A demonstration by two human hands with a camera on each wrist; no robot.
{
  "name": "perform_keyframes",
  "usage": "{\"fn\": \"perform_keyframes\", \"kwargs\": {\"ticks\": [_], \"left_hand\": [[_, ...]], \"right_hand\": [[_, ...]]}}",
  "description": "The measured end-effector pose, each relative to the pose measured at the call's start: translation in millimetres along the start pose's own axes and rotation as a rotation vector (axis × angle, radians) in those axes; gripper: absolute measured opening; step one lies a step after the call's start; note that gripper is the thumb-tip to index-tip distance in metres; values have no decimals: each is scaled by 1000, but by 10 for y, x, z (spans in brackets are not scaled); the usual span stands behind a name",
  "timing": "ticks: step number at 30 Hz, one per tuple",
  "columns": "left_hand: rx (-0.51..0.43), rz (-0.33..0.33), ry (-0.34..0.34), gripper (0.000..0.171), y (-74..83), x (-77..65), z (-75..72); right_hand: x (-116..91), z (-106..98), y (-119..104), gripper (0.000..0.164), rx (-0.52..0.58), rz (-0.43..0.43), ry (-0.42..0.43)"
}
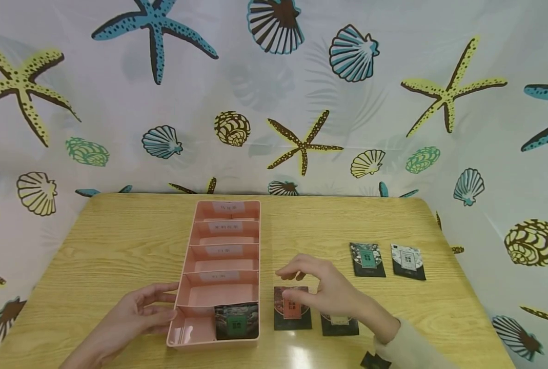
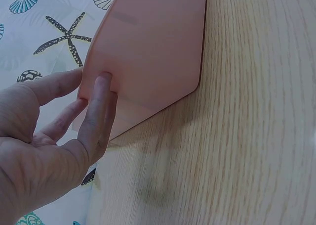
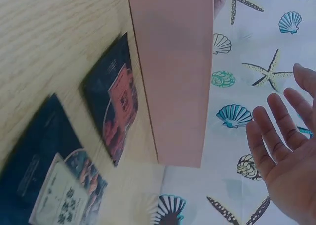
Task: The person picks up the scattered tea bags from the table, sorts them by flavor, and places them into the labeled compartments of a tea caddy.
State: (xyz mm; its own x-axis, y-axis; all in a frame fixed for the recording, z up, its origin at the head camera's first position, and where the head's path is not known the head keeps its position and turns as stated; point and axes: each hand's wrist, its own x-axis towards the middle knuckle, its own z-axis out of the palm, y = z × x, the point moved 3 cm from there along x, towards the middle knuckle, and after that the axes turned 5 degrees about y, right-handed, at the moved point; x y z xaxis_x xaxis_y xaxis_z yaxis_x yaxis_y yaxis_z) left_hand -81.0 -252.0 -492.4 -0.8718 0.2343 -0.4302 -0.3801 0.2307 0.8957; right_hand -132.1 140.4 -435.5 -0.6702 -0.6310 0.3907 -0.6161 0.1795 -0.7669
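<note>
A pink divided box (image 1: 223, 343) stands on the table, its compartments running from front to back. A black tea-bag-like sachet with a green label (image 1: 237, 323) leans in its front compartment. My left hand (image 1: 133, 318) touches the box's left side with relaxed fingers; the left wrist view shows fingertips (image 2: 102, 81) against the outer wall. My right hand (image 1: 326, 287) is held above a sachet with a red label (image 1: 292, 320), to the right of the box. Its fingers are loosely bent and hold nothing. Beside it lies a sachet with a cream label (image 1: 340, 329), partly hidden by the hand.
Farther right on the wooden table (image 1: 130, 246) lie a sachet with a green label (image 1: 368, 261) and one with a white label (image 1: 408, 262). A dark packet (image 1: 374, 362) shows near the right sleeve. A curtain (image 1: 237, 174) with sea prints hangs behind the table.
</note>
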Motion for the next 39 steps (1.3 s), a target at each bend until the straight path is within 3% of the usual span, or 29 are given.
{"fn": "perform_keyframes", "kwargs": {"ticks": [9, 20, 26, 39], "left_hand": [[-5, 31, -10, 74, 7, 4, 1], [2, 23, -3, 73, -1, 13, -6], [1, 18, -5, 74, -1, 16, -7], [-7, 9, -6, 74, -3, 7, -5]], "right_hand": [[-92, -53, 206, 44, 24, 187, -65], [-114, -47, 513, 59, 41, 384, -167], [-113, 13, 671, 61, 12, 445, -232], [-117, 44, 817, 62, -43, 485, -294]]}}
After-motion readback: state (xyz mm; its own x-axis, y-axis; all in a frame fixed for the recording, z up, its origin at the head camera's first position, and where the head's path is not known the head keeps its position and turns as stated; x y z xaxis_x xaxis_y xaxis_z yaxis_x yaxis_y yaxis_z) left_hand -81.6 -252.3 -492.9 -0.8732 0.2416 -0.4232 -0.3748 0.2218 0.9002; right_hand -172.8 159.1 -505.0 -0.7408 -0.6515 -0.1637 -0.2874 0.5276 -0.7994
